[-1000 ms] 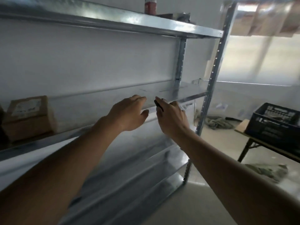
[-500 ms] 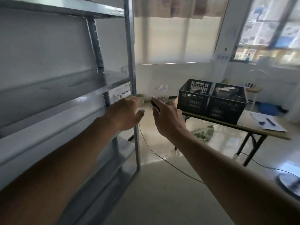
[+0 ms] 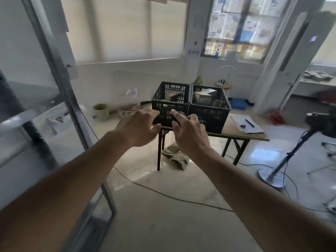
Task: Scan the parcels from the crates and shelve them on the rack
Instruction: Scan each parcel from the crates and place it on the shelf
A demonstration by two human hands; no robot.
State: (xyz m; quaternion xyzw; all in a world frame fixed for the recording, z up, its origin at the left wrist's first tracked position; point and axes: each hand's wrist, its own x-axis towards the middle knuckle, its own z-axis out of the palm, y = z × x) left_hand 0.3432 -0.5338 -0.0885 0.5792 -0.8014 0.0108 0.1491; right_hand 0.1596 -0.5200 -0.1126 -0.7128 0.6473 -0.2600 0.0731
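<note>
Two black plastic crates stand side by side on a wooden folding table (image 3: 236,132). The left crate (image 3: 170,103) and the right crate (image 3: 209,108) both hold boxed parcels (image 3: 201,96). Both arms reach forward at chest height, short of the table. My left hand (image 3: 138,127) is empty with its fingers loosely spread. My right hand (image 3: 189,132) grips a small black scanner (image 3: 176,119), mostly hidden by the fingers. The metal rack (image 3: 54,84) stands at the left edge of view, blurred.
Papers and a pen (image 3: 247,122) lie on the table's right end. A cable (image 3: 163,194) runs across the tiled floor. Crumpled cloth (image 3: 175,156) lies under the table. A camera on a stand (image 3: 283,160) is at the right, a cup (image 3: 101,110) by the wall.
The view has swung right, away from the rack shelves toward the table with the crates. Both hands have kept their pose in front of me, the right still holding the scanner.
</note>
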